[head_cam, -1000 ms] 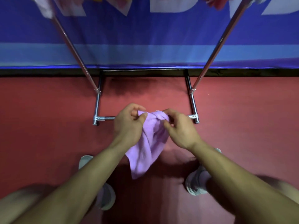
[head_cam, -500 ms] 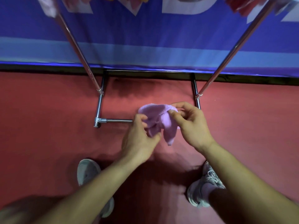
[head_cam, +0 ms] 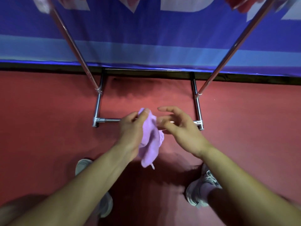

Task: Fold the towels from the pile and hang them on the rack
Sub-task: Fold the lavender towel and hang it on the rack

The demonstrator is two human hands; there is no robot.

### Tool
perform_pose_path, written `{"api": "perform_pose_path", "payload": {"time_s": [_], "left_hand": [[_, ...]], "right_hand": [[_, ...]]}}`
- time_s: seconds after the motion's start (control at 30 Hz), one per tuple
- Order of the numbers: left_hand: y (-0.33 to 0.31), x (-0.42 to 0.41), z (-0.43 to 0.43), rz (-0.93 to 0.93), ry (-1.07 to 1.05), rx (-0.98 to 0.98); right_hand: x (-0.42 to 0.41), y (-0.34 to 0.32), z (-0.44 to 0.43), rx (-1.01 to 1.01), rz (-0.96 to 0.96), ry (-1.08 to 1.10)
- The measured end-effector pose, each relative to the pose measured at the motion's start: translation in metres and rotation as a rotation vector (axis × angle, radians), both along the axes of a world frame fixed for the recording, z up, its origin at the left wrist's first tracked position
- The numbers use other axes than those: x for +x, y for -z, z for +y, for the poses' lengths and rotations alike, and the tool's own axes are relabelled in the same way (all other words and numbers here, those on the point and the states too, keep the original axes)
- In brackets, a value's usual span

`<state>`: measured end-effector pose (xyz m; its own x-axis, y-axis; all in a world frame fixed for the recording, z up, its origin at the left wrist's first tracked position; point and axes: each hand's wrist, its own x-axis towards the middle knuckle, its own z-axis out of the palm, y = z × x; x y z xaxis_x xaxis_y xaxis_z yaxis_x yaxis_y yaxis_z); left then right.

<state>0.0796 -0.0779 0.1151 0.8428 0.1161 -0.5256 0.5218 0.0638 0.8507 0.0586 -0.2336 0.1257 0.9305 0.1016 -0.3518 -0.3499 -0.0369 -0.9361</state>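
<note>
Pinching the purple towel (head_cam: 150, 139), left hand (head_cam: 132, 131) grips alone.

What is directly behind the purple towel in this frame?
Red floor and the rack base's front bar; its middle stretch is covered by the purple towel, left hand and right hand.

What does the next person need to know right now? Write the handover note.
Left hand: pinching the top corner of the purple towel, which hangs crumpled below it.
Right hand: open, fingers spread, beside the towel; not gripping it.
Rack: directly ahead on the red floor, base bar behind the hands. Its top rail is out of view; blurred cloth shows at the top edge.
Done: towel picked up.
Left: regrip with the right hand, fold it, hang it on the rack. The pile is not in view.
</note>
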Motion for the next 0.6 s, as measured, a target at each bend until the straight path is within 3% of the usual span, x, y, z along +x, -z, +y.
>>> {"api": "perform_pose_path", "payload": {"time_s": [0.07, 0.2, 0.3, 0.43, 0.53, 0.6], "left_hand": [[0.001, 0.007, 0.001, 0.040, -0.114, -0.121], [-0.008, 0.016, -0.005, 0.006, -0.176, -0.252], [-0.010, 0.018, -0.002, -0.064, -0.134, -0.235], [-0.011, 0.020, 0.009, -0.194, 0.091, 0.013], [-0.012, 0.008, 0.008, -0.198, 0.333, 0.014], [-0.006, 0.006, 0.010, -0.199, 0.384, 0.062]], "right_hand": [[-0.009, 0.004, 0.005, 0.005, 0.011, -0.097], [-0.018, 0.023, 0.014, -0.269, -0.080, -0.193], [-0.010, 0.022, 0.018, -0.178, -0.079, -0.098], [0.005, 0.005, 0.015, -0.030, -0.106, 0.064], [0.010, 0.000, 0.012, 0.039, -0.090, 0.138], [0.011, -0.002, 0.010, 0.073, -0.078, 0.188]]}}
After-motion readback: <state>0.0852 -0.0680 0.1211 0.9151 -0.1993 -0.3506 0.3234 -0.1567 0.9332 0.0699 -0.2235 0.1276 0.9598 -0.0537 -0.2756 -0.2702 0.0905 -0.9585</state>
